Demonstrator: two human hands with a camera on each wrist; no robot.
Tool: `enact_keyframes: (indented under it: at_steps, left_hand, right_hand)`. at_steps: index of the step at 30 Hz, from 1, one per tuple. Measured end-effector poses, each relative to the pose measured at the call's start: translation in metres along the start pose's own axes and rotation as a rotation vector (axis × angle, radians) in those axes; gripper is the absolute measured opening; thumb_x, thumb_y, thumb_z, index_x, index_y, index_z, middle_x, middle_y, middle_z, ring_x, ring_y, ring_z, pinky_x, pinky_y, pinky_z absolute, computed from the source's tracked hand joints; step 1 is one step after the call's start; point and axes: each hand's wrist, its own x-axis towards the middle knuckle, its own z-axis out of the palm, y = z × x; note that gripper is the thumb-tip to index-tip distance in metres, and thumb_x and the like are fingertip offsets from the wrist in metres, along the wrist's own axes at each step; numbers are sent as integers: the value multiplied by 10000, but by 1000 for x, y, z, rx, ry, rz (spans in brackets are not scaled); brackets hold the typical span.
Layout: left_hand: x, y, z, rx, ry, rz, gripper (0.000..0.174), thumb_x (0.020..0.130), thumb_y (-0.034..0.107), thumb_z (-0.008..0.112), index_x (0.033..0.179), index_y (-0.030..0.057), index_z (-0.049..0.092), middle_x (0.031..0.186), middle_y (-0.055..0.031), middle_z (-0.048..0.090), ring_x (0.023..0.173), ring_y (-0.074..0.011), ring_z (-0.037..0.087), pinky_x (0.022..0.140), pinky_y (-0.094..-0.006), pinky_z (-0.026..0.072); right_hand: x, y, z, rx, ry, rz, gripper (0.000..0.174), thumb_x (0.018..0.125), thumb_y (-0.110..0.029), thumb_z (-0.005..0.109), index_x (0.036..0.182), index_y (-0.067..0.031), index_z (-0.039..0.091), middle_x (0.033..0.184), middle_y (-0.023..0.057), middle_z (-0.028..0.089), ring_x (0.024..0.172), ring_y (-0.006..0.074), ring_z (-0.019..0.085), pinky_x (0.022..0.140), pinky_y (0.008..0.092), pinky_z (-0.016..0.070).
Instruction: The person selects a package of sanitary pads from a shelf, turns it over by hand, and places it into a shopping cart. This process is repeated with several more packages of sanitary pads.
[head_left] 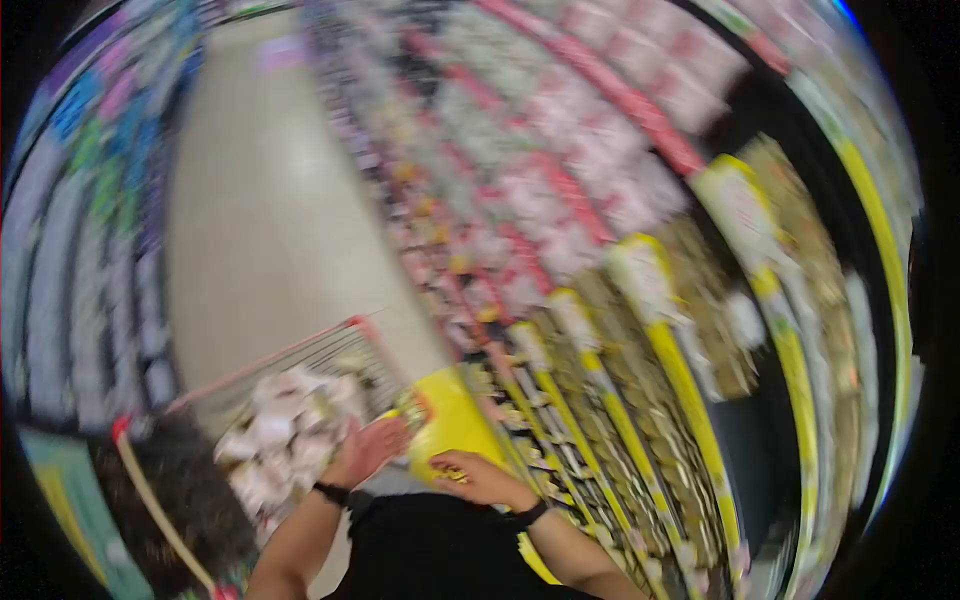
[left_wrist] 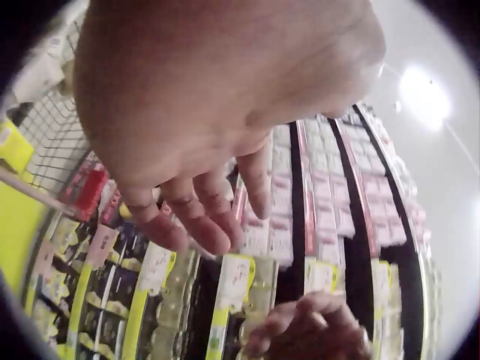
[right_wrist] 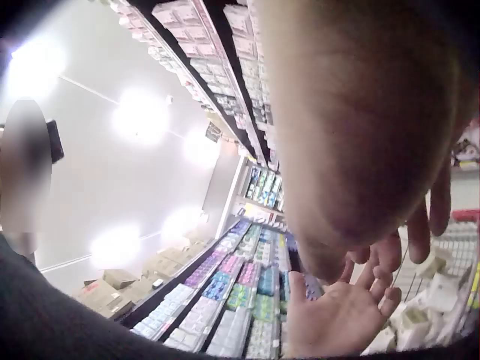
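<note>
My left hand (head_left: 370,452) is spread with straight fingers at the near right corner of a wire shopping cart (head_left: 365,345). Nothing lies in its palm in the right wrist view. Pale wrapped packages (head_left: 290,420) fill the cart beside it. My right hand (head_left: 487,480) hovers to the right, close to the shelves, with fingers loosely bent. No object shows in it in the left wrist view, where that hand (left_wrist: 311,330) appears low in front of the shelves. Yellow shows around its fingertips in the blurred head view.
Tall shelves of packaged goods (head_left: 640,330) with yellow-edged price strips run along the right. More shelving (head_left: 75,260) lines the left, and a pale aisle floor (head_left: 265,200) stretches ahead. A yellow panel (head_left: 445,400) stands beside the cart. Cardboard boxes (right_wrist: 112,296) sit atop shelves.
</note>
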Motion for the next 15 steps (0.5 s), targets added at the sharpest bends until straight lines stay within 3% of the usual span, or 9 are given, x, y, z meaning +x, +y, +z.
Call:
enact_keyframes:
  at_steps: [3,7,9,11,15]
  left_hand:
    - [45,-14,22,355,-254,-150,982,973,816,192,1474,24,487,1331,-107,625,1167,-201,589,1009,-378,447]
    - [94,-48,41,693,-434,-441,672,1080,597,362,1401,47,577,1235,-88,670,1062,-175,637,936,-349,495]
    - [107,-57,67,780,-557,-429,504,1087,439,480,1367,38,599,1210,-76,679,1068,-173,642,938,-336,504]
    - [122,-73,89,953,-638,-471,447,1082,389,515,1367,55,602,1219,-72,677,1106,-172,633,953,-335,500]
    - [157,-114,115,1120,-724,-548,391,1052,312,611,1359,69,610,1202,-34,675,1112,-150,619,962,-318,490]
  right_hand:
    - [-25,-10,-25,-99,159,22,401,1012,-335,651,1271,-30,625,1201,168,684,1079,364,669,962,425,522]
    - [-81,-13,-67,-46,538,82,299,1001,-240,671,1203,-20,652,1094,156,708,994,294,703,882,388,552]
    - [-119,-12,-95,-78,765,73,234,985,-176,688,1149,-10,673,1029,132,718,926,236,711,830,357,565]
    - [-155,-21,-127,-117,955,74,234,972,-181,704,1128,-9,675,1007,135,710,897,260,706,812,366,561]
    - [-215,-60,-192,-504,1270,14,243,893,-183,762,1061,-25,685,1002,127,693,947,300,676,848,386,540]
